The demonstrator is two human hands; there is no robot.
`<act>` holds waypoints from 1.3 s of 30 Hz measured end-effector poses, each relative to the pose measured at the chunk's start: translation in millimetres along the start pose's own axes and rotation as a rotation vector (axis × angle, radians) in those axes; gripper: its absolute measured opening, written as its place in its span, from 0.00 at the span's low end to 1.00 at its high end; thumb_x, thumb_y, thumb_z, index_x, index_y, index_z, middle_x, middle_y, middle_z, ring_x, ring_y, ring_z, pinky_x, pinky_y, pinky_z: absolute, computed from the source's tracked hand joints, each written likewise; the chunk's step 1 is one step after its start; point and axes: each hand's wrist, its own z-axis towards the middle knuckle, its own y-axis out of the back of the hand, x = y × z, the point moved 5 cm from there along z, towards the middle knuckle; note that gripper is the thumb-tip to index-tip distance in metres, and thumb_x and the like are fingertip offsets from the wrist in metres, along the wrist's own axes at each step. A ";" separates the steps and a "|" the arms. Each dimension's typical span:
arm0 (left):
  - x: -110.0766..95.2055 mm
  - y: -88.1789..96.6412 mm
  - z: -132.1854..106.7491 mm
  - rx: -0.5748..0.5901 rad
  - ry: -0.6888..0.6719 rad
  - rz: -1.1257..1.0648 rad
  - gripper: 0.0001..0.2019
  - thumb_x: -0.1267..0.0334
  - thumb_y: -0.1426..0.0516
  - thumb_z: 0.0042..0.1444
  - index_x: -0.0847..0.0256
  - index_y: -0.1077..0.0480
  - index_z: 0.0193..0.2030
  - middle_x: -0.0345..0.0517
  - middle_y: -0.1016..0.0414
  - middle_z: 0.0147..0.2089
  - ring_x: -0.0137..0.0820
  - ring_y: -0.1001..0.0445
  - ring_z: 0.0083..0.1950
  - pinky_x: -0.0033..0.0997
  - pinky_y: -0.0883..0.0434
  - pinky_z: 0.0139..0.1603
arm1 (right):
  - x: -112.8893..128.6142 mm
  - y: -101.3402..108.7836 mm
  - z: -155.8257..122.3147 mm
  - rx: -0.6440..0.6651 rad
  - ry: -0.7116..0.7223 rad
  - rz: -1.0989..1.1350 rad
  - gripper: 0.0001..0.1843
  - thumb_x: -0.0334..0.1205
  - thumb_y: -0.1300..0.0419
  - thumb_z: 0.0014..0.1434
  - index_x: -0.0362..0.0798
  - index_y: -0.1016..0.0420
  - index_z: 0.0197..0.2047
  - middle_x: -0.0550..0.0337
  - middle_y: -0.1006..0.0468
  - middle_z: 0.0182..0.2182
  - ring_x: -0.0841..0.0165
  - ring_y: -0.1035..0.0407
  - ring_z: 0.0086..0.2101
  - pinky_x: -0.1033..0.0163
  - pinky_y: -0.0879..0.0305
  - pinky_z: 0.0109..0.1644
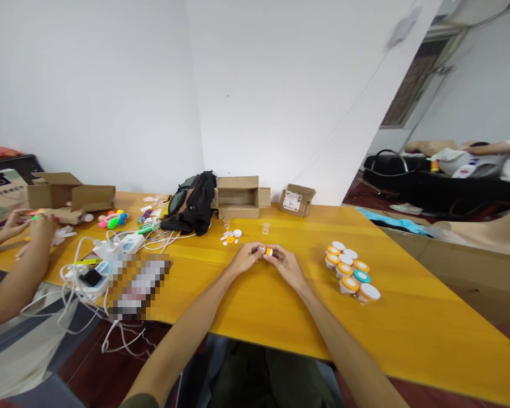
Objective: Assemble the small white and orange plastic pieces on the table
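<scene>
My left hand [246, 258] and my right hand [285, 265] meet at the middle of the yellow table [408, 328]. Both pinch a small clear jar with an orange lid [267, 251] between their fingertips. To the right of my right hand stands a cluster of several small jars [351, 272] with orange, white and teal lids. Just beyond my left hand lie loose white and orange lids [230, 236]. Two empty clear cups [266, 228] stand farther back.
Open cardboard boxes [238, 197] and a black bag [193, 204] sit along the wall. A power strip with white cables [110, 249] lies at the left. Another person's hands [29, 224] work at the far left near a box and coloured toys [113, 218].
</scene>
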 end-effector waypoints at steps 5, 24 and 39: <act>-1.5 -0.5 -0.2 -0.016 -0.012 -0.018 0.13 0.53 0.42 0.54 0.62 0.29 0.33 0.35 0.37 0.24 0.24 0.40 0.24 0.26 0.39 0.29 | 1.1 -0.2 -0.3 -0.006 0.003 0.010 0.17 0.51 0.35 0.49 0.50 0.22 0.39 0.55 0.17 0.37 0.59 0.23 0.38 0.54 0.26 0.45; -0.7 -0.5 0.6 -0.016 -0.005 -0.060 0.15 0.50 0.40 0.51 0.62 0.32 0.31 0.37 0.33 0.27 0.26 0.34 0.27 0.27 0.35 0.32 | 0.5 -0.4 0.4 0.000 -0.019 0.036 0.21 0.55 0.34 0.47 0.49 0.22 0.40 0.55 0.17 0.36 0.59 0.23 0.37 0.55 0.26 0.44; 6.0 0.5 3.4 -0.011 0.003 -0.020 0.12 0.54 0.41 0.54 0.63 0.27 0.35 0.37 0.33 0.26 0.26 0.36 0.26 0.27 0.35 0.32 | -1.9 0.5 0.6 -0.053 -0.016 0.033 0.19 0.51 0.33 0.46 0.49 0.22 0.39 0.55 0.17 0.35 0.59 0.22 0.35 0.56 0.26 0.42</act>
